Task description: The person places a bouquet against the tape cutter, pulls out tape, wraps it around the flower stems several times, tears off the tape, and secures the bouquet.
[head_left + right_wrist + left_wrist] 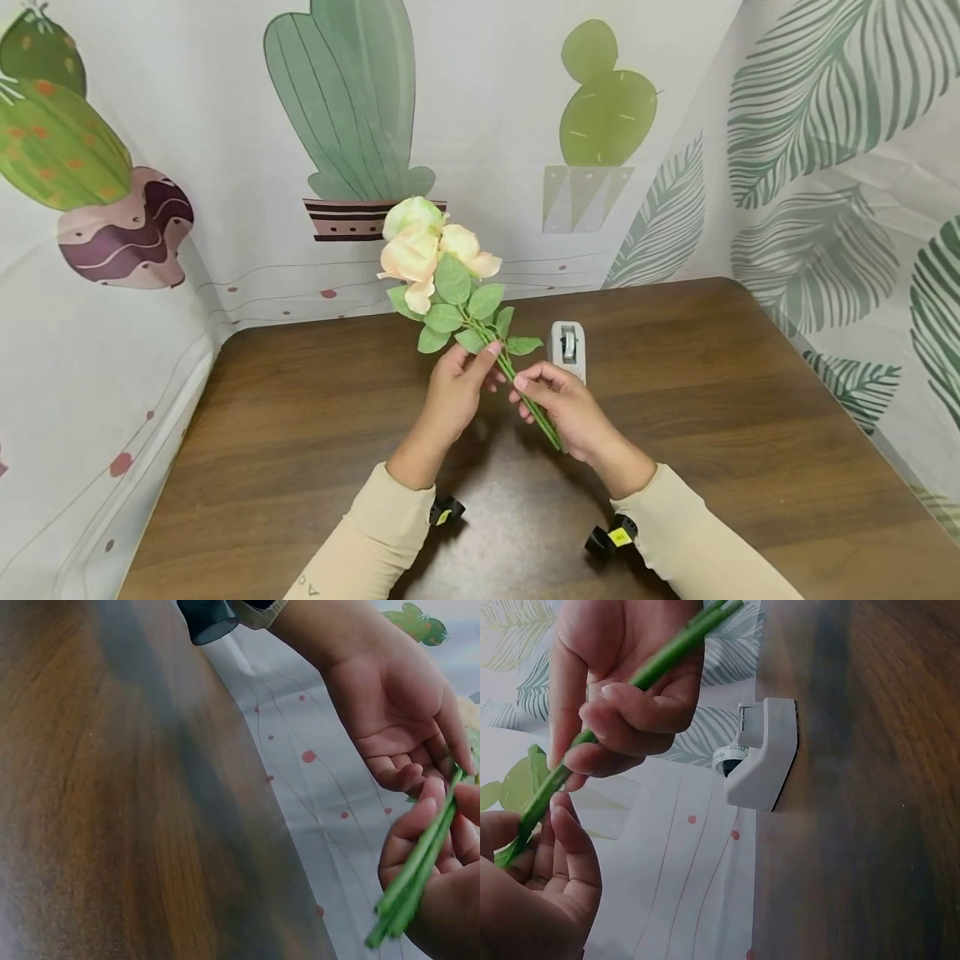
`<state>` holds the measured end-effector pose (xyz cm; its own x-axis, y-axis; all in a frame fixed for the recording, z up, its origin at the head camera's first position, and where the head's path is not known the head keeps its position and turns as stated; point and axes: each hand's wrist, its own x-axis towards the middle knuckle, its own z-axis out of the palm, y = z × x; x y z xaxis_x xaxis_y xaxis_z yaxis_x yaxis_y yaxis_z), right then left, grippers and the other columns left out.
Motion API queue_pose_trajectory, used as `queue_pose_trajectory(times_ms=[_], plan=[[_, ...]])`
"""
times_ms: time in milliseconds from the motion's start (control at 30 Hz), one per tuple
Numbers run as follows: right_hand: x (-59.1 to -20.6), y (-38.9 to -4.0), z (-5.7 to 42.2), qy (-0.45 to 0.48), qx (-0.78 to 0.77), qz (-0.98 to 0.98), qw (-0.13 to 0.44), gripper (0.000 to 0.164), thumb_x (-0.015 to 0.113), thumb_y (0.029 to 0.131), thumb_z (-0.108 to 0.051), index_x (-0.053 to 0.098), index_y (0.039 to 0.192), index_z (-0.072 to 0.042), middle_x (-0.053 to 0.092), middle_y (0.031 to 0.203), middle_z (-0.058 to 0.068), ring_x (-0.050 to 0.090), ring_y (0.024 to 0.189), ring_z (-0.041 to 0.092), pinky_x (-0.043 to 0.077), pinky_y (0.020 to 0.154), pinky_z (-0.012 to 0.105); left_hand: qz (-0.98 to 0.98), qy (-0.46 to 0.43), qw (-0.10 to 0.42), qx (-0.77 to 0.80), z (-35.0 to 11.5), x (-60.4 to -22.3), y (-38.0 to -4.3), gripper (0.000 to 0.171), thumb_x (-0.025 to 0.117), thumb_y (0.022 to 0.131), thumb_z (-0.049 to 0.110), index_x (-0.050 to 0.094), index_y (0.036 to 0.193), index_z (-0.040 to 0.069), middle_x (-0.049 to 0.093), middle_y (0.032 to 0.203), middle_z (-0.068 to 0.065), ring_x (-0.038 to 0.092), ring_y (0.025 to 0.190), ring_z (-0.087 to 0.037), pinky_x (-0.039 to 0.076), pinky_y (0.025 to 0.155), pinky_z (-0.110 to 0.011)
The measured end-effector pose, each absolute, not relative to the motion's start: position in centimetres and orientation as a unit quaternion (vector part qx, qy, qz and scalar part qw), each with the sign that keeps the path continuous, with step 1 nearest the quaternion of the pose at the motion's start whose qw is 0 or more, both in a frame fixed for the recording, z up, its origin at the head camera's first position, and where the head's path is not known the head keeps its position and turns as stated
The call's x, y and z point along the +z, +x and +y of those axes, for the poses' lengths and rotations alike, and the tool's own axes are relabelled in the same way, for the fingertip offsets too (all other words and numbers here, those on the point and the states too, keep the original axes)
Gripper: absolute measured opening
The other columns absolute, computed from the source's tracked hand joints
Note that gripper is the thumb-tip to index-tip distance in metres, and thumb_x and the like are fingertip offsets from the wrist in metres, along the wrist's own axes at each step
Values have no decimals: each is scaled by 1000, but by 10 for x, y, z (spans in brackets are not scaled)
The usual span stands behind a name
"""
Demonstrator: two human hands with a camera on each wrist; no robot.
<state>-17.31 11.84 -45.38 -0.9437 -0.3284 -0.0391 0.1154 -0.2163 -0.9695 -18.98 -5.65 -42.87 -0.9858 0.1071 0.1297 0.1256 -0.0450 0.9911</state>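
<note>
A small bunch of artificial roses (411, 250), pale peach and cream with green leaves, is held above the table, blooms tilted to the upper left in the head view. My left hand (457, 390) pinches the green stems (667, 660) just below the leaves. Lower down, my right hand (558, 404) grips the same stems between thumb and curled fingers. The stem ends (397, 919) stick out past my right hand, bundled close together. In the left wrist view, my right hand (634, 690) appears above my left hand (544, 892).
A white tape dispenser (567, 346) with a roll of tape stands on the brown wooden table (300, 433), just behind my right hand. Cloth printed with cacti and leaves (487, 100) hangs behind the table. Black wrist cameras (611, 537) are strapped at both cuffs.
</note>
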Motion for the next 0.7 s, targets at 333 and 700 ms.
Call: queue_pose_trajectory(times_ms=[333, 700], plan=[[-452, -172, 114, -136, -726, 650, 177, 28, 56, 102, -9, 55, 122, 10, 71, 93, -1, 70, 79, 13, 60, 80, 36, -694, -88, 0, -715, -62, -425, -189, 20, 59, 102, 18, 64, 113, 1, 62, 80, -3, 60, 67, -16, 53, 65, -27], [-450, -169, 106, -155, -684, 690, 178, 33, 57, 102, -15, 60, 125, 9, 71, 92, 2, 68, 80, 14, 58, 73, 30, -687, -45, -13, -725, -77, -428, -192, 18, 58, 102, 13, 60, 111, -2, 61, 79, -5, 63, 63, -15, 56, 59, -26]])
